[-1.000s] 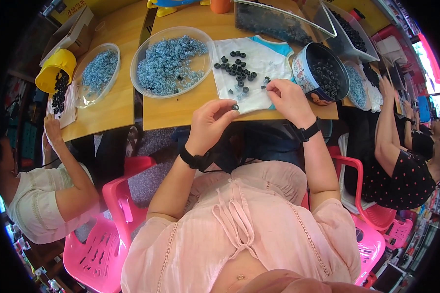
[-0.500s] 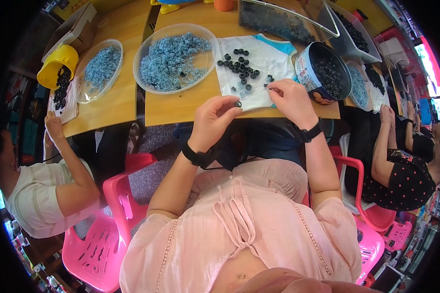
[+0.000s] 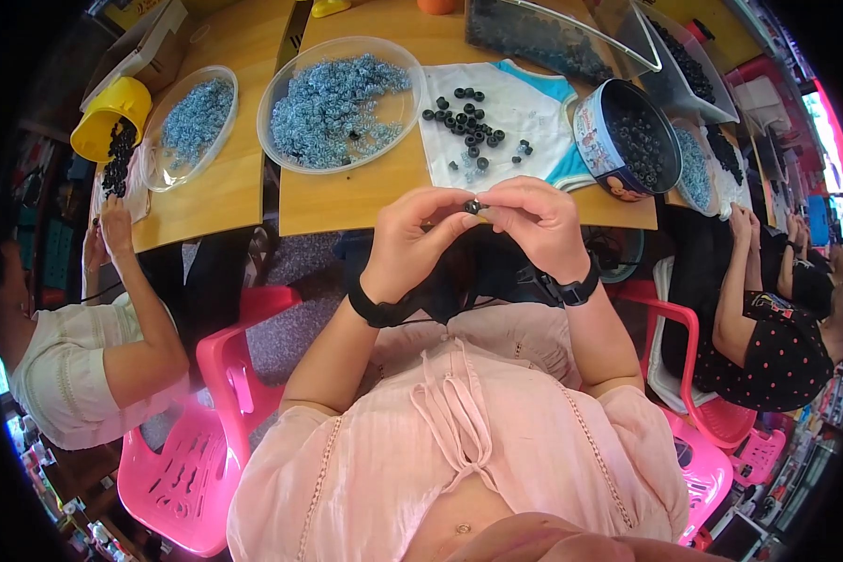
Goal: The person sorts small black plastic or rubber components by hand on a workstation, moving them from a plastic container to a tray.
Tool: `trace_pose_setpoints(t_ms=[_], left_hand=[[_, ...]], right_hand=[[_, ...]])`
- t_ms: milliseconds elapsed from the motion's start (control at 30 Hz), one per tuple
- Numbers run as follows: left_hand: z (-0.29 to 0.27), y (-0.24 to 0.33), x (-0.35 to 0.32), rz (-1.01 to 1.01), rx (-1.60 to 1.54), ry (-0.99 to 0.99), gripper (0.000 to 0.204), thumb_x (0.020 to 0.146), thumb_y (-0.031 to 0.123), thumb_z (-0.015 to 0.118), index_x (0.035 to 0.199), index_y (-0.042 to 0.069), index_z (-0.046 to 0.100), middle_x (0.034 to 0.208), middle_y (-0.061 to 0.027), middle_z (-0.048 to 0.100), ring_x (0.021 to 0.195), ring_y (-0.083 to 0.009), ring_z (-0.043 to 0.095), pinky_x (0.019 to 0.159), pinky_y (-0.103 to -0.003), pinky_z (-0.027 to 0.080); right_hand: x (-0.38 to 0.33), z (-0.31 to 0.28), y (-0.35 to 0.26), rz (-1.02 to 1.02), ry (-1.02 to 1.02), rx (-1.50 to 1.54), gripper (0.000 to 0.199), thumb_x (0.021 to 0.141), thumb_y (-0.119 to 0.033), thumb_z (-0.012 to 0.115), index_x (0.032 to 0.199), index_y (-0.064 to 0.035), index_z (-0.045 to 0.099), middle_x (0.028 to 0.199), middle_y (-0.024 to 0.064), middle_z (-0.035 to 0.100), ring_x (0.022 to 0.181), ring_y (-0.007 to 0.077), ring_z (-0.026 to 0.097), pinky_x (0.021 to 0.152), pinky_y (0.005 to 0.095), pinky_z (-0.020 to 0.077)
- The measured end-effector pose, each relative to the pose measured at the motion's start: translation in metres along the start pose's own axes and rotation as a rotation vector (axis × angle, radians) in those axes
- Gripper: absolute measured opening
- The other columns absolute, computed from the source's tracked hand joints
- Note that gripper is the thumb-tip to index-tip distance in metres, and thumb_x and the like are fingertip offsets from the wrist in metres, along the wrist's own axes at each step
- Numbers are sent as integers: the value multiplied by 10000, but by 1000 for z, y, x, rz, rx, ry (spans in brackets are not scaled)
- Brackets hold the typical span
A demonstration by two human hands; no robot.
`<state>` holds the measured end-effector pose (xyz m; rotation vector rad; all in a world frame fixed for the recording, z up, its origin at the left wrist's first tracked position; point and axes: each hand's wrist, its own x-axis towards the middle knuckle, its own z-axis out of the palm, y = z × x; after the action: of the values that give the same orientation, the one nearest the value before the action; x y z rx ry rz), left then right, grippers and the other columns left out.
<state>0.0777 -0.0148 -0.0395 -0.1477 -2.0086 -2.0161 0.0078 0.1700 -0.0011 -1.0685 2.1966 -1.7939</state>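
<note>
My left hand (image 3: 408, 242) and my right hand (image 3: 539, 225) meet just over the table's front edge. Fingertips of both are closed on a small black ring-shaped part (image 3: 474, 206); whether a smaller piece sits in it is too small to tell. Beyond them a white cloth with blue trim (image 3: 523, 110) lies flat, bearing a cluster of loose black ring-shaped parts (image 3: 465, 123) and a few bluish clear bits (image 3: 471, 169). A tilted round tin (image 3: 598, 142) of black parts stands right of the cloth. To the left, a round clear tray (image 3: 398, 105) holds many bluish clear small parts (image 3: 323, 108).
Clear plastic boxes (image 3: 564, 40) of dark parts stand at the back right. On the left, another person's hands (image 3: 112, 227) work near a tipped yellow cup (image 3: 106, 120) and a second clear tray (image 3: 155, 178). More people sit at right. Pink chairs (image 3: 180, 478) flank me.
My right hand has left the cloth and come down to my left hand, with its fingertips now at the black part. The left hand has shifted slightly right.
</note>
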Motion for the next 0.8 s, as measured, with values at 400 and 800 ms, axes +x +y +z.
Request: trace_pose_setpoints(t_ms=[400, 800], left_hand=[[-2, 6, -1, 49, 160, -30, 220, 841, 54, 762, 1046, 2, 700, 906, -87, 679, 797, -157, 653, 702, -264, 523], [1, 20, -2, 278, 302, -78, 273, 786, 21, 768, 1051, 39, 706, 890, -87, 630, 731, -196, 608, 617, -290, 486]], right_hand=[[-2, 3, -6, -88, -2, -146, 151, 850, 54, 687, 982, 0, 738, 907, 85, 701, 731, 124, 643, 657, 220, 515], [-15, 0, 11, 612, -198, 848, 281, 954, -165, 639, 1146, 38, 614, 940, 69, 678, 714, 81, 611, 588, 201, 496]])
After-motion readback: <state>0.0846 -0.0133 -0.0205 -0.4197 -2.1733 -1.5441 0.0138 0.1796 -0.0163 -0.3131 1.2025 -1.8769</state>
